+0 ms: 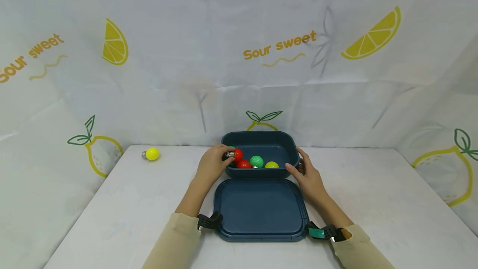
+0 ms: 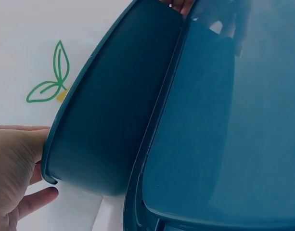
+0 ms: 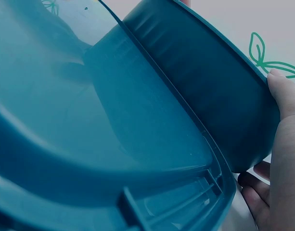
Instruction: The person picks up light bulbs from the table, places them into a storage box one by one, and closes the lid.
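1. Yellow bulb: lies on its side on the bench, well apart from the dark blue box, at the box's 9 o'clock; metal base directed to 9 o'clock.
2. Left hand: at the box's 9 o'clock, dark band at the wrist. Grip narrow, pinching the red bulb by its metal base.
3. Red bulb: at the left end of the box, glass directed to 3 o'clock. Whether it touches the box or contents cannot be told.
4. Dark blue box: upright, uncovered. Inside, along the near side: red piece at 7 o'clock, textured green ball at 6, yellow piece at 5, partly cut off by the near wall.
5. Dark blue lid: flat on the bench at the box's 6 o'clock, just beside it.
6. Right hand: at the box's 4 o'clock. Grip holds the box's right end, thumb at the rim, fingers against the outer wall.
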